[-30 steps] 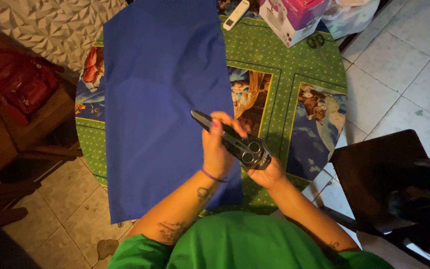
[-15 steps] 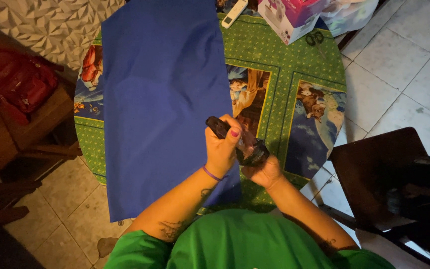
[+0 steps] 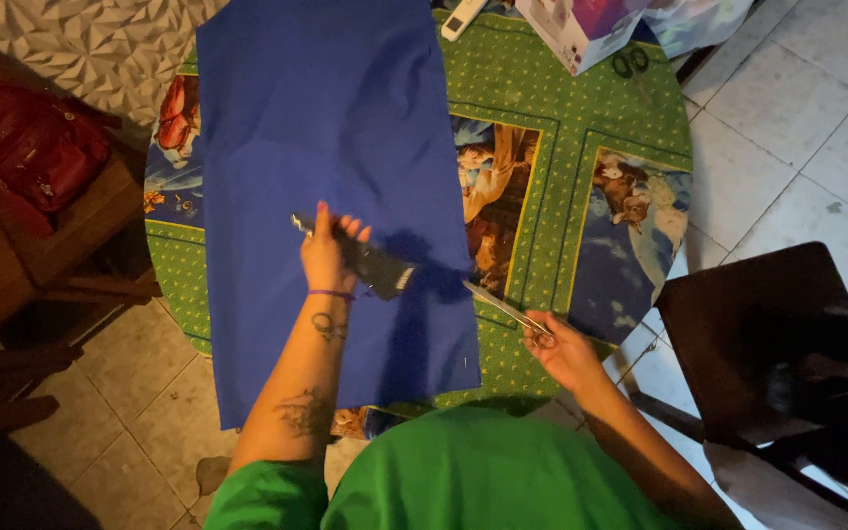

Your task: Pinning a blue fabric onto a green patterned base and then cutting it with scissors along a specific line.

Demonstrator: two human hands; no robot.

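Note:
A large blue cloth (image 3: 331, 147) lies spread over a round table (image 3: 561, 128) and hangs off its near edge. My left hand (image 3: 329, 253) rests on the cloth and grips a dark case-like tool (image 3: 377, 270). From that tool a thin metal strip (image 3: 498, 306) runs right, off the cloth's edge. My right hand (image 3: 559, 348) pinches the strip's far end over the green tablecloth near the table's front rim. A short shiny tip (image 3: 299, 223) sticks out to the left of my left hand.
The tablecloth is green with picture panels. Scissors (image 3: 628, 61), a white and pink box (image 3: 581, 25) and a white remote-like thing (image 3: 463, 18) lie at the far side. A red bag (image 3: 26, 147) sits on wooden furniture at left. A dark chair (image 3: 758, 314) stands at right.
My hands were together on the dark tool by the cloth's right edge. Now they are apart: the left moved left onto the cloth, the right drew the strip out to the right.

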